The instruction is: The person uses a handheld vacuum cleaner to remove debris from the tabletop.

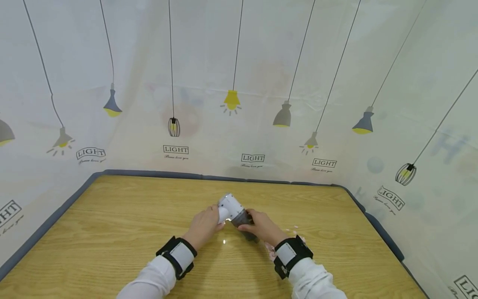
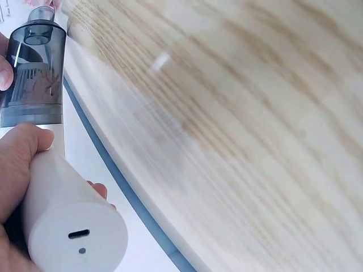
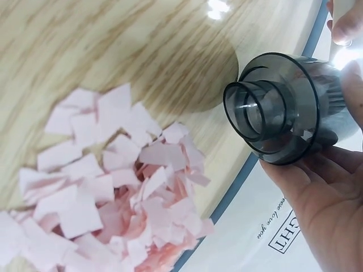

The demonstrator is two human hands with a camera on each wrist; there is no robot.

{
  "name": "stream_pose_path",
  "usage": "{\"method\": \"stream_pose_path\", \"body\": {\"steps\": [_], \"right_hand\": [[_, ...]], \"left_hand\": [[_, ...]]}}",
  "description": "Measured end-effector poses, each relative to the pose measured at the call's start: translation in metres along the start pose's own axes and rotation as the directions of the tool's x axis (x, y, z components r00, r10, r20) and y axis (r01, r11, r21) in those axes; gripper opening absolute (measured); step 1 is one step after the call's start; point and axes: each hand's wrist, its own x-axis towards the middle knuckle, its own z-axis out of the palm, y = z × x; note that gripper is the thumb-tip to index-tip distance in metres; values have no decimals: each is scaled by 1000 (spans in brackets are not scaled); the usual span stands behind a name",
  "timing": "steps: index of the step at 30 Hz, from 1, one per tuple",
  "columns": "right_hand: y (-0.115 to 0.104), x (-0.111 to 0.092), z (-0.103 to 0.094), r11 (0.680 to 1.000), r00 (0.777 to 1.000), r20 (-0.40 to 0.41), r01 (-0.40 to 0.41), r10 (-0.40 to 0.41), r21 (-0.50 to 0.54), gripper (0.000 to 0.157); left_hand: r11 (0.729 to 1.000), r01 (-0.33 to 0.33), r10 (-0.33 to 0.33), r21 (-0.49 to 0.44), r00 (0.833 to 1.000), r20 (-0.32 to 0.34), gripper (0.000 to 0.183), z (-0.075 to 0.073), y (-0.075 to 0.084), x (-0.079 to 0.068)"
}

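Head view: left hand [image 1: 203, 227] curls round the handle [image 1: 223, 214] of the handheld vacuum [image 1: 232, 206], presumably bearing its weight over the table [image 1: 142, 216]. Right hand [image 1: 264, 227] grips its grey dust cup [image 1: 241, 220], apparently for steadiness; pink paper scraps [image 1: 270, 251] lie right, nearer.

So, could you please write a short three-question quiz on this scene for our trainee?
1. Which hand grips the white handle of the handheld vacuum?
2. True or false: the paper scraps on the tabletop are dark green.
3. The vacuum's dust cup is (a) solid white, (b) see-through grey or (c) bright red?

Key: 1. The left hand. 2. False; the paper scraps are pink. 3. b.
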Motion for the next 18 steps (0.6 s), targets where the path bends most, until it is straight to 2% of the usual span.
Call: {"method": "stream_pose_path", "body": {"steps": [18], "right_hand": [[5, -3, -6, 999, 999, -9, 34, -34, -6, 58]], "left_hand": [[1000, 4, -4, -13, 1000, 11, 47, 6, 8, 2]]}}
